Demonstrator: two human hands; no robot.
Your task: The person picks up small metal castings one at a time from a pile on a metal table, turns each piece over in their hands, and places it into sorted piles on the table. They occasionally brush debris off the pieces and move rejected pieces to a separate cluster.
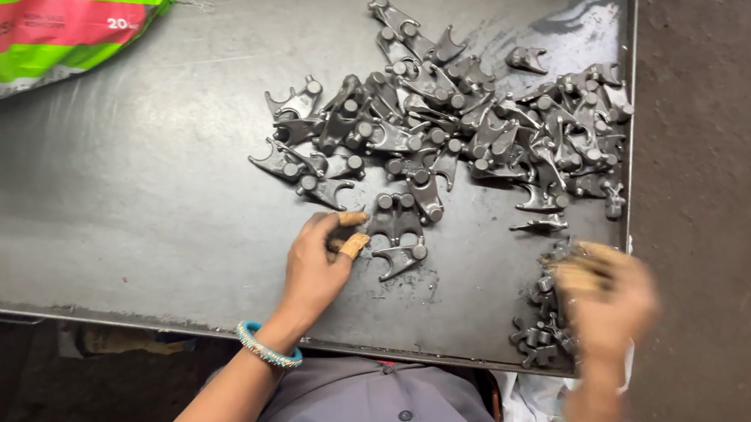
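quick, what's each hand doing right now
Left hand: partly curled, taped fingertips touching a dark metal part on the table.
Right hand: blurred over the small pile; grip cannot be told.

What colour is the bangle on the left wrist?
The bangle on the left hand is silvery with a blue edge, seen in the head view.

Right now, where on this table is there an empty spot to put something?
The widest bare patch of the dark metal table runs from the green sack down to the left hand. A smaller gap sits between both hands. It is crowded on the right, where the pile of metal parts spreads toward the blurred right hand.
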